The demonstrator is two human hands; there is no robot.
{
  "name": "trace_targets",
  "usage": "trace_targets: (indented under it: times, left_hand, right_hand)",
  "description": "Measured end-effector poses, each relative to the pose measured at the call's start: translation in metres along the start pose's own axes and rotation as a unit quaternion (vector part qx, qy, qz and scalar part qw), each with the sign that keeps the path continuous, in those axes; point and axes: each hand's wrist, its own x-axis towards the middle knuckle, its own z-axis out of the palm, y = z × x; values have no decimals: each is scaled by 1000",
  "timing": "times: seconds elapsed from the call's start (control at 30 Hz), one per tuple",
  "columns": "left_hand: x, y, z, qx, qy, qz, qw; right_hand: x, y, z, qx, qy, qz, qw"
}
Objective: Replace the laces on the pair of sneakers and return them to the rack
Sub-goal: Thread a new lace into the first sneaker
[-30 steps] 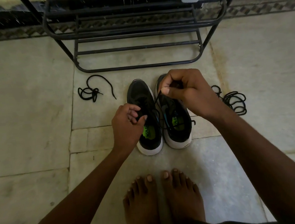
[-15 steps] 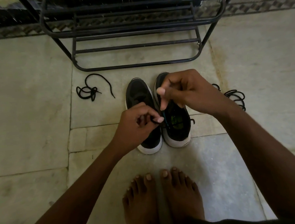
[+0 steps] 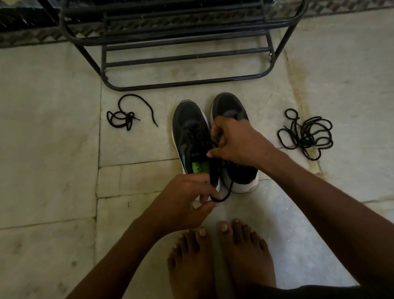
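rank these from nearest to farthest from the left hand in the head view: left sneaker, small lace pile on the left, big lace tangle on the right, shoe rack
1. Left sneaker, just above the left hand.
2. Small lace pile, up and to the left on the floor.
3. Big lace tangle, far right.
4. Shoe rack, at the top.

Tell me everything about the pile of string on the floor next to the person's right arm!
The tangled lace is a thin black cord, probably a shoelace, lying loose in messy overlapping loops on the pale stone floor. It sits to the right of the sneakers, apart from them. Neither hand touches it.
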Motion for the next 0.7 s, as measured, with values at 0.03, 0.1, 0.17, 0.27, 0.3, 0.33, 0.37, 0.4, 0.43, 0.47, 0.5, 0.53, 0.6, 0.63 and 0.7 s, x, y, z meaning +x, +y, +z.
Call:
trace_targets:
  times: [0.03,0.1,0.17,0.27,0.3,0.33,0.37,0.4,0.43,0.47,0.5,0.53,0.6,0.63,0.7]
  left_hand:
    - [0,-1,2,1,-11,-3,1000]
    - [-1,-2,5,12,-32,-7,999]
    - [0,-3,7,17,-43,-9,999]
    - [4,-3,14,25,-27,-9,999]
    - [6,-4,17,28,-15,-10,999]
    - [6,-4,19,31,-3,-12,999]
    - [7,-4,21,32,1,-13,999]
    - [7,-3,21,27,-2,-11,1000]
    - [6,-3,19,19,-7,-7,1000]
    - [5,-1,17,4,-7,-1,1000]
    - [4,1,14,-13,10,4,1000]
    - [4,2,12,-27,50,3,998]
    - [7,0,10,-21,177,-27,984]
    - [10,-3,8,-3,238,-56,970]
    - [22,-9,-1,16,313,-111,943]
  right_hand:
    - [0,0,1,-3,3,-1,1000]
    - [-2,-2,-5,6,20,-4,1000]
    - [-6,-6,-16,63,38,-12,997]
    - [-12,-11,-35,161,66,-31,984]
    - [-14,-14,-40,166,81,-38,982]
    - [-15,-16,-45,161,96,-43,981]
    - [-17,-18,-50,155,107,-48,981]
    - [-19,-19,-54,151,112,-53,981]
    - [-20,-21,-57,148,114,-59,981]
    - [-22,-22,-61,145,116,-65,980]
    - [-23,-24,-63,144,116,-69,980]
    - [-24,-25,-66,147,115,-74,980]
    - [-28,-29,-69,158,105,-94,977]
    - [-29,-31,-69,166,94,-108,976]
    - [-32,-35,-69,191,69,-144,969]
